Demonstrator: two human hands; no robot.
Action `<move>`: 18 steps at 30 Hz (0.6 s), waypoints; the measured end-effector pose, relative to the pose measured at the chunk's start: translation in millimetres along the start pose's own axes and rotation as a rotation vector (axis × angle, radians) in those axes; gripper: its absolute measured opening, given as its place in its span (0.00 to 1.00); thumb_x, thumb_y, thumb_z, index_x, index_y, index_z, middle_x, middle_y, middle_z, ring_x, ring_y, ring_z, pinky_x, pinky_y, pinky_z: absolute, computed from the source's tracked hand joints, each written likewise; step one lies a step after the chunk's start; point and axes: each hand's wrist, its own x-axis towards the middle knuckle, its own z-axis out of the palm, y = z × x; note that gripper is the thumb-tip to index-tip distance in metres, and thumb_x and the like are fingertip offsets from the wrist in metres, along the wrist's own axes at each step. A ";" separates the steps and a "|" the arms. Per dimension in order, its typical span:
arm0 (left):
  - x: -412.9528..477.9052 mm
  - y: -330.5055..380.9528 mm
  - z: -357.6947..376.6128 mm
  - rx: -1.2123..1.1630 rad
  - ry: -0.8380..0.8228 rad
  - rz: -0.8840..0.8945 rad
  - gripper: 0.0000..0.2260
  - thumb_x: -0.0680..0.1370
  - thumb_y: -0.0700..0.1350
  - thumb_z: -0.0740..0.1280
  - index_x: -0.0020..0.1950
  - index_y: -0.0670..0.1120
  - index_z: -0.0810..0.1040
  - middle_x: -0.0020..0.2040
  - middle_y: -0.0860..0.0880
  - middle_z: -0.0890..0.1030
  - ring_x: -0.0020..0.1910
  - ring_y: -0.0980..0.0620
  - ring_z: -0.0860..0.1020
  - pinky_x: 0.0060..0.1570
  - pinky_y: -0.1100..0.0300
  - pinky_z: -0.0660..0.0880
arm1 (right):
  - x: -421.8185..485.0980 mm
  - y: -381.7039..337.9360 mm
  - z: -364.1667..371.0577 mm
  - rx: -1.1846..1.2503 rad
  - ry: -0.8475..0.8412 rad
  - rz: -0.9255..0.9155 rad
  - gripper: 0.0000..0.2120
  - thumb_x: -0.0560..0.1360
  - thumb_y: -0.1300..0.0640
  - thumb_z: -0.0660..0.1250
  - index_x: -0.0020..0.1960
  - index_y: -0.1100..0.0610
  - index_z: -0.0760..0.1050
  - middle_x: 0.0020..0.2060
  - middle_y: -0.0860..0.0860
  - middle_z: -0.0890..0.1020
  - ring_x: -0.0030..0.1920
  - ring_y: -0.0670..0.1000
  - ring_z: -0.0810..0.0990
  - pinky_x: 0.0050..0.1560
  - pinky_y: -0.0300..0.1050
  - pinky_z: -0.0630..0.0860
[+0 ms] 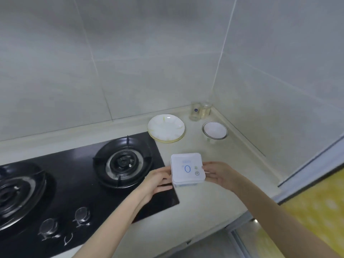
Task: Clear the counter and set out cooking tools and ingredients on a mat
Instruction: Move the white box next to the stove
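A white square lidded box with a blue "0" on top is held between both hands just above the pale counter, beside the stove's right edge. My left hand grips its left side, thumb on the top edge and fingers under it. My right hand grips its right side. Behind it lie stacked white plates with yellow rims, and a glass bowl with white contents. Two glass jars stand in the corner.
A black gas stove with two burners and two knobs fills the left of the counter. Tiled walls close in the back and right. A yellow patterned surface shows at the lower right beyond the counter edge.
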 end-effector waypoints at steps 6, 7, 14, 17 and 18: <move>50.9 8.2 -6.7 -0.052 0.047 -0.049 0.28 0.70 0.30 0.51 0.55 0.57 0.78 0.56 0.57 0.82 0.58 0.53 0.78 0.53 0.58 0.75 | 74.5 -24.5 4.3 -0.072 -0.049 0.065 0.09 0.76 0.67 0.62 0.55 0.63 0.77 0.45 0.55 0.83 0.44 0.51 0.83 0.39 0.39 0.80; 56.7 9.9 -6.9 -0.056 0.055 -0.057 0.28 0.69 0.30 0.51 0.55 0.57 0.78 0.57 0.56 0.81 0.59 0.53 0.78 0.52 0.59 0.75 | 85.0 -27.0 4.8 -0.081 -0.048 0.083 0.10 0.76 0.67 0.62 0.55 0.63 0.77 0.45 0.56 0.83 0.45 0.52 0.83 0.41 0.40 0.80; 98.5 17.0 -3.4 -0.151 0.156 -0.113 0.29 0.67 0.31 0.52 0.53 0.59 0.79 0.53 0.56 0.80 0.55 0.55 0.75 0.51 0.59 0.73 | 140.0 -49.5 9.4 -0.094 -0.118 0.164 0.05 0.76 0.67 0.62 0.48 0.61 0.76 0.42 0.54 0.82 0.41 0.49 0.81 0.33 0.37 0.79; 111.7 25.3 1.1 -0.202 0.224 -0.124 0.28 0.64 0.33 0.53 0.55 0.57 0.78 0.51 0.54 0.80 0.53 0.54 0.75 0.57 0.56 0.71 | 155.7 -58.0 11.5 -0.097 -0.171 0.215 0.06 0.76 0.67 0.61 0.46 0.60 0.76 0.41 0.54 0.80 0.41 0.49 0.80 0.34 0.37 0.79; 114.7 28.5 1.1 -0.216 0.246 -0.128 0.28 0.65 0.32 0.53 0.55 0.56 0.77 0.51 0.54 0.80 0.53 0.54 0.75 0.57 0.56 0.71 | 159.8 -59.8 12.5 -0.088 -0.182 0.224 0.06 0.76 0.67 0.60 0.46 0.61 0.75 0.40 0.55 0.80 0.41 0.50 0.79 0.33 0.37 0.79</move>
